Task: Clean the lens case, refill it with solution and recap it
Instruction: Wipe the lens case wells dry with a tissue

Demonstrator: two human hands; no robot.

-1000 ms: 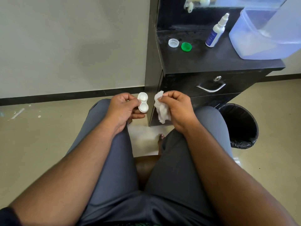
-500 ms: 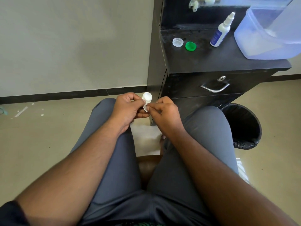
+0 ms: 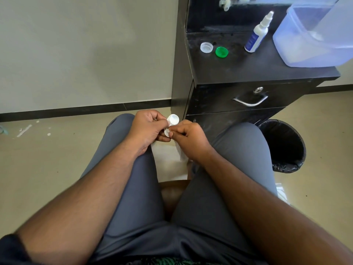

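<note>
Two hands meet over my lap: my left hand point(image 3: 147, 129) grips the white lens case point(image 3: 172, 123), my right hand point(image 3: 191, 139) pinches a tissue point(image 3: 179, 152) into its lower well. Farther right, two caps point(image 3: 206, 47) and the solution bottle point(image 3: 257, 36) sit on the cabinet point(image 3: 257, 67).

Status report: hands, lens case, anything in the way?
Left hand holds the case. Right hand pinches a tissue into its near well. Both caps off, on the cabinet by the bottle. Nothing blocking.
</note>
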